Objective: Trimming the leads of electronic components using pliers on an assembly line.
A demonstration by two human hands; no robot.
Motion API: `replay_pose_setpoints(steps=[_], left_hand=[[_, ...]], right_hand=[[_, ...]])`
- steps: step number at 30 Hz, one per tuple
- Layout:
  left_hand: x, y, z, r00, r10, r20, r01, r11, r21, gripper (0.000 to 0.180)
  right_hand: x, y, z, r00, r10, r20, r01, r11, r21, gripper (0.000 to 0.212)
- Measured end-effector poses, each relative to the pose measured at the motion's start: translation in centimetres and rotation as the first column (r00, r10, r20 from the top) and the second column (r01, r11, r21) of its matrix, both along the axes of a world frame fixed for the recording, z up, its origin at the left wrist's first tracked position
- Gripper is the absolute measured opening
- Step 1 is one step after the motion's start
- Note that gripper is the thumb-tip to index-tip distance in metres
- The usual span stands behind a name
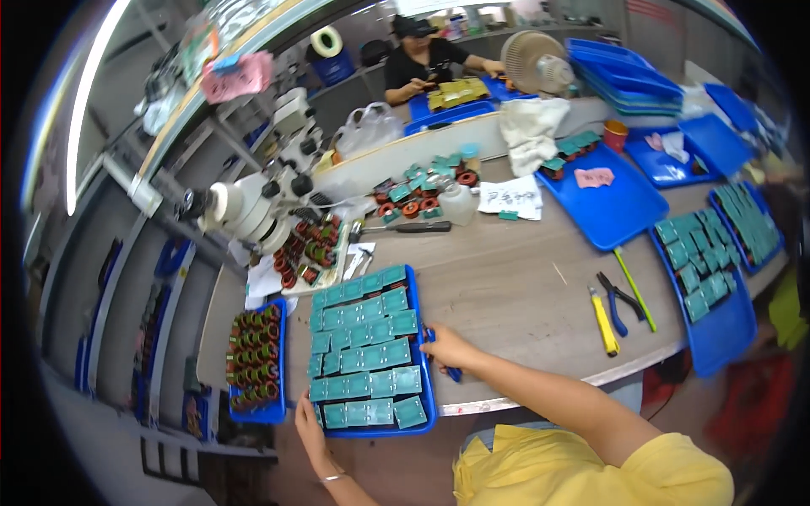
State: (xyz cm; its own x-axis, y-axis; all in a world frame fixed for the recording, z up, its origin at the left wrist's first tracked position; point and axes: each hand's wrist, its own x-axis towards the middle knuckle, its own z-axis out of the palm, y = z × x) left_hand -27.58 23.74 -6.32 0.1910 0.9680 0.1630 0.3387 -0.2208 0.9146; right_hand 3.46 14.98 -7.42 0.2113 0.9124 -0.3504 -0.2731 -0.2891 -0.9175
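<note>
A blue tray (pixel 429 396) filled with rows of teal rectangular pieces (pixel 371 333) sits at the table's front edge. My left hand (pixel 310 428) rests against the tray's lower left side, its fingers stretched out along the rim. Beside the tray's right edge, my right hand (pixel 445 346) is closed around a blue-handled hand tool (pixel 454 374); the handles show, but the tool's working end is hidden, so its exact kind is unclear.
Left of the tray stands a blue tray of wound coils (pixel 256 358). A microscope (pixel 245 215), more coils (pixel 312 244) and a screwdriver (pixel 422 227) lie beyond. Pliers (pixel 618 304), a yellow cutter (pixel 602 320) and blue trays (pixel 603 202) are rightward. Another person (pixel 426 63) works behind the partition.
</note>
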Motion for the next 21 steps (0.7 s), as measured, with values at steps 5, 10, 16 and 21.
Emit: replay_pose_setpoints(steps=[5,10,16,21], left_hand=[[0.8,-1.2,-1.7,0.995,0.099,-0.022,-0.093,0.973,0.209,0.035],[3.1,-5.5,-2.2,0.984,0.174,0.033,-0.177,0.954,0.242,0.030],[8.9,-10.5,-1.0,0.990,0.128,0.062,-0.137,0.971,0.196,0.030],[14.0,-11.9,-2.2,0.994,0.030,0.108,-0.049,0.984,0.172,0.032]], right_hand=[[0.3,-1.4,-1.1,0.999,-0.044,0.005,0.044,0.999,0.024,0.011],[2.2,-6.5,-0.7,0.997,-0.004,0.082,0.002,0.999,0.032,0.010],[6.6,-12.7,0.1,0.987,-0.107,0.120,0.116,0.991,-0.063,0.012],[11.2,-15.0,-0.2,0.979,-0.203,-0.022,0.201,0.978,-0.056,0.014]])
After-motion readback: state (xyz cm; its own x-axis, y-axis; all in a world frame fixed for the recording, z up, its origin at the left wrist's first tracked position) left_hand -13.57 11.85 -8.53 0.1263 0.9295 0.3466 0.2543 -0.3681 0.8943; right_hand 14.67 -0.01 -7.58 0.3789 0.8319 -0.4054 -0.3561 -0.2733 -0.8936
